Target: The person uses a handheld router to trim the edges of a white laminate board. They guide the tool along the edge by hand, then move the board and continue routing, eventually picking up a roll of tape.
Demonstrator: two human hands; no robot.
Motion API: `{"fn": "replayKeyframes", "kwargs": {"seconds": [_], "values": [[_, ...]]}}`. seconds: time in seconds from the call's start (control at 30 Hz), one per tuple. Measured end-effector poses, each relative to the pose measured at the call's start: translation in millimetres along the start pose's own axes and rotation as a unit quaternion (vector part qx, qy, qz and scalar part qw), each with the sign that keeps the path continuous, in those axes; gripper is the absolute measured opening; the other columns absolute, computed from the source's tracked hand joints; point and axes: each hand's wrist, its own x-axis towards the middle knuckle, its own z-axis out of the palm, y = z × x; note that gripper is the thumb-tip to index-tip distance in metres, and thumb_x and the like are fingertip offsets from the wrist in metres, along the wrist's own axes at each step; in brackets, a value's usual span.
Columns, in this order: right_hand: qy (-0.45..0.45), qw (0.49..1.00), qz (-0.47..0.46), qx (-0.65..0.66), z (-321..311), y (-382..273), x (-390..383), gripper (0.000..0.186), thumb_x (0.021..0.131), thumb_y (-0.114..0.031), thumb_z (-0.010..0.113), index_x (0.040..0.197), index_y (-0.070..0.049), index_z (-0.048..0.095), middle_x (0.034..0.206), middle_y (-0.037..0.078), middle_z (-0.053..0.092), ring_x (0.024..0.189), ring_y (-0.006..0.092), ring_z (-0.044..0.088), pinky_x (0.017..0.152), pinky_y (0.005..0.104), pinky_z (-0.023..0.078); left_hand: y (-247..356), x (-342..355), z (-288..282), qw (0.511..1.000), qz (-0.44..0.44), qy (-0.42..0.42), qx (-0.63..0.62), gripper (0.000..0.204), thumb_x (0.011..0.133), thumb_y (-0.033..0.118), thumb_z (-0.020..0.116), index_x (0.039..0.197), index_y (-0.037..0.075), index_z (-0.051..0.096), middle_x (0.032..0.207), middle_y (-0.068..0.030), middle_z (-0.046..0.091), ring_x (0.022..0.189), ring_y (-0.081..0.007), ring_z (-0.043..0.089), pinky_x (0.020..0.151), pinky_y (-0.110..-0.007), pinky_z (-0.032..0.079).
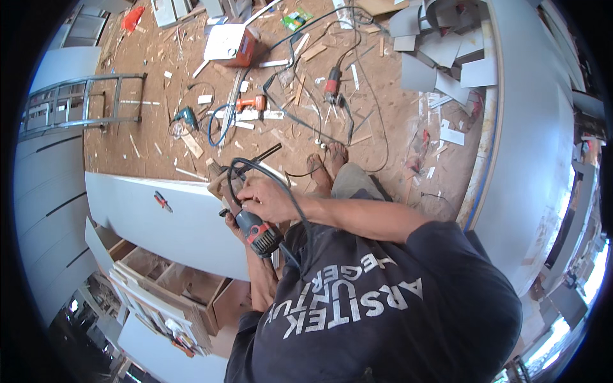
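Note:
A grey-and-red corded power tool (257,233), which looks like a trim router, is held in front of my body, its vented end toward me. My left hand (237,227) wraps round its body from the left and below, partly hidden by it. Bent over the end away from me are the closed fingers of my right hand (271,199); exactly what they pinch there is hidden. A wooden piece (219,180) sits at that end, with a dark bar (265,153) sticking out beyond it. The black cord (295,203) loops up over my right wrist.
Red-handled pliers (162,201) lie on a white panel (121,191) at left, above an open wooden cabinet (169,274). Across the littered floor are an orange drill (251,103), a green power tool (186,118), an angle grinder (332,86), cables and a red box (239,50). A metal ladder (96,121) lies far left.

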Motion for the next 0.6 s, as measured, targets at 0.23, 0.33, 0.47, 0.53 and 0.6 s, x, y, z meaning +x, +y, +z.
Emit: {"fn": "replayKeyframes", "kwargs": {"seconds": [0.23, 0.33, 0.47, 0.53, 0.6], "values": [[-0.113, 0.991, 0.026, -0.072, -46, 63, 14, 0.032, 0.088, -0.030, 0.062, 0.105, -0.005, 0.074, 0.100, 0.020, 0.070, 0.099, 0.0382, 0.066, 0.089, 0.0457, 0.051, -4, -7, 8, 0.983, -0.065, -0.118, -0.127, 0.081, 0.087, 0.055, 0.068, 0.144, 0.002, 0.044, 0.124, -0.0174, 0.060, 0.093, -0.0375, 0.067, 0.084, -0.049, 0.053], [-0.119, 0.962, 0.192, -0.155, -90, 116, -3, 0.033, 0.090, -0.030, 0.058, 0.107, -0.007, 0.075, 0.107, 0.023, 0.070, 0.101, 0.0432, 0.066, 0.094, 0.0495, 0.050, -10, -1, 5, 0.983, -0.098, -0.102, -0.118, 0.087, 0.088, 0.053, 0.068, 0.146, -0.004, 0.036, 0.118, -0.0150, 0.059, 0.090, -0.0373, 0.065, 0.086, -0.050, 0.051], [-0.090, 0.893, 0.258, -0.358, -89, 337, -52, 0.031, 0.086, -0.021, 0.059, 0.098, 0.003, 0.074, 0.112, 0.027, 0.070, 0.112, 0.0421, 0.064, 0.104, 0.0502, 0.042, -19, 2, -3, 0.991, -0.122, -0.006, -0.050, 0.084, 0.091, 0.055, 0.064, 0.156, 0.015, 0.030, 0.126, -0.0155, 0.056, 0.091, -0.0344, 0.065, 0.082, -0.052, 0.054], [-0.052, 0.853, 0.295, -0.428, -114, 373, -53, 0.032, 0.087, -0.021, 0.059, 0.100, 0.003, 0.075, 0.120, 0.027, 0.067, 0.121, 0.0407, 0.060, 0.111, 0.0495, 0.036, -31, 13, -11, 0.989, -0.147, 0.025, -0.011, 0.081, 0.092, 0.056, 0.062, 0.159, 0.027, 0.026, 0.128, -0.0158, 0.055, 0.094, -0.0311, 0.065, 0.078, -0.052, 0.057], [-0.049, 0.838, 0.388, -0.379, -127, 388, -33, 0.035, 0.090, -0.022, 0.058, 0.114, 0.001, 0.070, 0.133, 0.025, 0.060, 0.130, 0.0380, 0.053, 0.115, 0.0491, 0.031, -35, 21, -40, 0.978, -0.192, 0.074, 0.037, 0.080, 0.093, 0.056, 0.062, 0.159, 0.034, 0.024, 0.130, -0.0159, 0.055, 0.098, -0.0285, 0.065, 0.074, -0.051, 0.059]]}}
